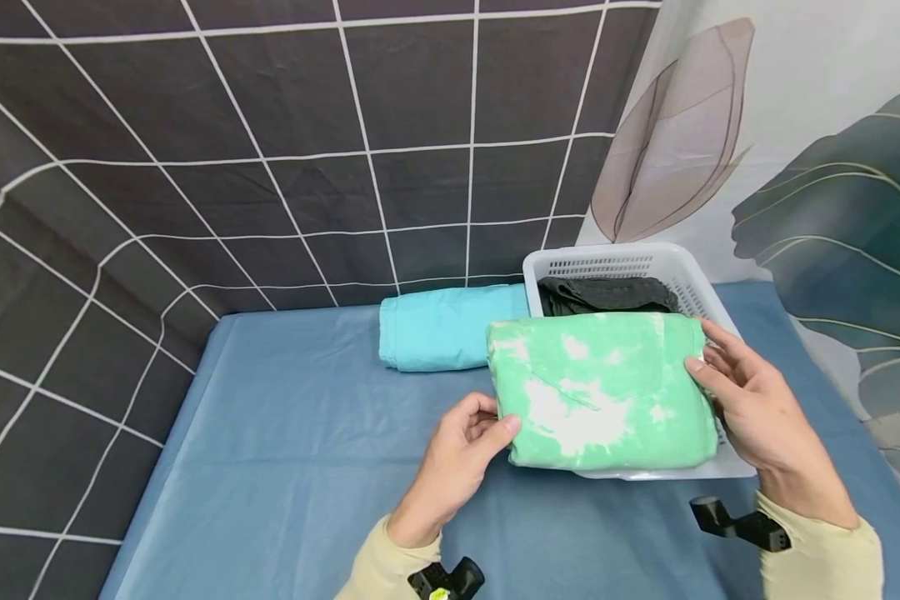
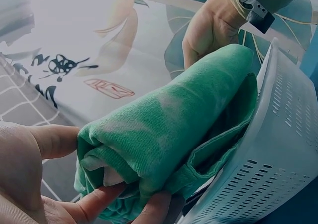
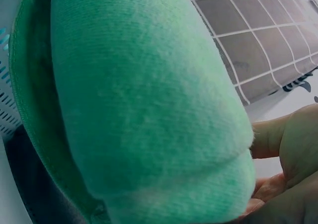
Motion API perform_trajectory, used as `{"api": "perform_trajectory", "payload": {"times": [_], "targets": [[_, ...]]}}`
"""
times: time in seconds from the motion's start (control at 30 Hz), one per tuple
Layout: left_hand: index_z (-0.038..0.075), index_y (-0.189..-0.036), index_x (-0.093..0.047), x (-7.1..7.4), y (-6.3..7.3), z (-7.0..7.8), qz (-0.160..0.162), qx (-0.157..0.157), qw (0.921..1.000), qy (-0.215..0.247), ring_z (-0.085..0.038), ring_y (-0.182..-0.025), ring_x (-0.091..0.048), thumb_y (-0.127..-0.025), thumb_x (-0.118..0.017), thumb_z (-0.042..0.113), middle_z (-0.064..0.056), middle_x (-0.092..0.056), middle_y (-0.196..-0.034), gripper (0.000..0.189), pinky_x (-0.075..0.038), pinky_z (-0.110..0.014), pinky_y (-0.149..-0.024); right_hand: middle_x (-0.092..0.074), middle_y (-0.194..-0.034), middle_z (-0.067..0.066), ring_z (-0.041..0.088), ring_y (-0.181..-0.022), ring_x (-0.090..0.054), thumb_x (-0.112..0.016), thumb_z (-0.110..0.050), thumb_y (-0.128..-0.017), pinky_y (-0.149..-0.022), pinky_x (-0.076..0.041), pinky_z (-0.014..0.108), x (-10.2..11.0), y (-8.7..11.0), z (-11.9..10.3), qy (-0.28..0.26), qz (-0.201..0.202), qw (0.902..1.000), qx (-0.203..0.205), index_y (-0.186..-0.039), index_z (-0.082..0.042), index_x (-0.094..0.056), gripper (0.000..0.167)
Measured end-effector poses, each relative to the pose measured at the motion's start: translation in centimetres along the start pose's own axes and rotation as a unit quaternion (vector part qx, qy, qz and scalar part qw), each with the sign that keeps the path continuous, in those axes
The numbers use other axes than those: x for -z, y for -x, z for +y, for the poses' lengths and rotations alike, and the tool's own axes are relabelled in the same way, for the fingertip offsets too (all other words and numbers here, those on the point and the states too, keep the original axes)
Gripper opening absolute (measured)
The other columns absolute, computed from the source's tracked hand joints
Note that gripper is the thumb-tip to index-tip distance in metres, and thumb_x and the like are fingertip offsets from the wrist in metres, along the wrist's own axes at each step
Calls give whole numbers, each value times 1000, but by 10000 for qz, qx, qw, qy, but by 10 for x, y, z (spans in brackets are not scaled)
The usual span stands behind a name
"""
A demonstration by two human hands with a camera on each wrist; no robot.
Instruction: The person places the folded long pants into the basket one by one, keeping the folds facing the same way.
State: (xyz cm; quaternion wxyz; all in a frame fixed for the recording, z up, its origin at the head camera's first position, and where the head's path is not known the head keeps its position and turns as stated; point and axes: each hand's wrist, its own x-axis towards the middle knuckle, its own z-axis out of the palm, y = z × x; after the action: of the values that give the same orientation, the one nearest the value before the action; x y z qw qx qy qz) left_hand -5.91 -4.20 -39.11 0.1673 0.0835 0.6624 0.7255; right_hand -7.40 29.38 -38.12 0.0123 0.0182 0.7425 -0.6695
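Observation:
A folded green-and-white tie-dyed garment (image 1: 600, 392) is held between both hands over the front of a white plastic basket (image 1: 686, 265). My left hand (image 1: 457, 450) pinches its left edge, thumb on top; in the left wrist view the fingers reach under the folded layers (image 2: 164, 114). The opposite edge is gripped by my right hand (image 1: 757, 400), with the thumb on the upper face and some fingertips hidden. Inside the basket, behind the green garment, lies a dark folded cloth (image 1: 607, 294). Close up, the right wrist view is mostly filled by the green fabric (image 3: 149, 95).
A light-blue folded cloth (image 1: 450, 329) lies left of the basket on the blue-covered surface (image 1: 292, 450). Behind it rises a dark wall covering with a white grid (image 1: 420, 187). A white leaf-patterned covering (image 1: 780, 108) is at the right.

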Motion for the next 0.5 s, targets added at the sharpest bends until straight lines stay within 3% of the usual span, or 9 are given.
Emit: {"api": "perform_trajectory", "payload": {"times": [0.23, 0.5], "targets": [[-3, -114, -60, -6, -3, -2, -49, 51, 10000, 22, -17, -88, -63, -100, -65, 21, -7, -66, -98, 28, -50, -25, -79, -46, -131, -9, -3, -106, -59, -49, -4, -105, -74, -55, 17, 11, 1, 3, -737, -232, 9969, 163, -162, -9, -8, 70], [-2, -111, -61, -16, -5, -3, -55, 23, 10000, -20, -15, -83, -63, -99, -67, 20, -5, -67, -91, 25, -48, -23, -74, -56, -123, -12, 1, -98, -64, -51, -2, -104, -69, -57, 20, 22, -1, 4, -885, -215, 9958, 104, -162, -6, -7, 72]]}}
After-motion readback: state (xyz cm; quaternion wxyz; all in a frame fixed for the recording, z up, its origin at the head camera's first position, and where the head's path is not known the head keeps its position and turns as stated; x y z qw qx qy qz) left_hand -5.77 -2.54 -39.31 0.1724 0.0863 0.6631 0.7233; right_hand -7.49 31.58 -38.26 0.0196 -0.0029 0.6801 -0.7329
